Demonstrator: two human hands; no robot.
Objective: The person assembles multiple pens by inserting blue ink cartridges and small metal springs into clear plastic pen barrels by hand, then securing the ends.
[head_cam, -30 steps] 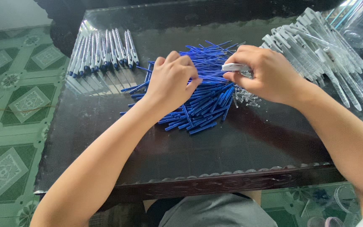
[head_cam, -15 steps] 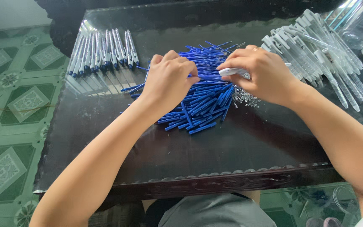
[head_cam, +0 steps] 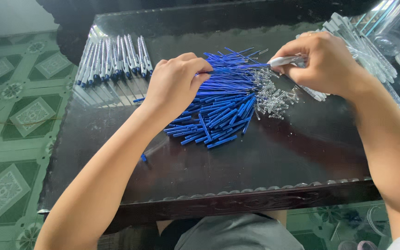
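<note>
Head view: left hand pinches a blue refill level, its far end entering the clear pen barrel gripped by the right hand. Blue refills and springs lie between and just below both hands, within easy reach.

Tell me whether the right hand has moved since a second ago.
Yes. The right hand, holding a pen barrel, has lifted up and right off the blue refill pile, uncovering the small springs.

Finished pens row, clear jar
</note>
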